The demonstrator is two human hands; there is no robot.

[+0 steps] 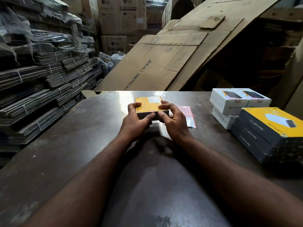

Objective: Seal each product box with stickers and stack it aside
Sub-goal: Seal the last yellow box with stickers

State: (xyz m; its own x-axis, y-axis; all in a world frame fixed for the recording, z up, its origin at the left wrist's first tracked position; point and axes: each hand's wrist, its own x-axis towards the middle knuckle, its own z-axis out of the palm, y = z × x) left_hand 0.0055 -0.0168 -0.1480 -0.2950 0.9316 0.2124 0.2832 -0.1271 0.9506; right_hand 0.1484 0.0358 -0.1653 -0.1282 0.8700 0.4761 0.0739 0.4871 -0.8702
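Observation:
A yellow-topped product box (150, 104) with dark sides lies flat at the middle of the dark table (73, 131). My left hand (136, 122) grips its near left corner, fingers over the top and thumb on the near side. My right hand (172, 119) holds the near right part, thumb pressed against the near side beside the left thumb. A sheet of red stickers (188, 114) lies just right of the box, partly under my right hand.
At the right edge stands a stack of three dark and yellow boxes (268, 133), with white product boxes (236, 102) stacked behind it. Bundled flat cardboard (41, 82) is piled left of the table. Large cardboard sheets (172, 59) lean behind it.

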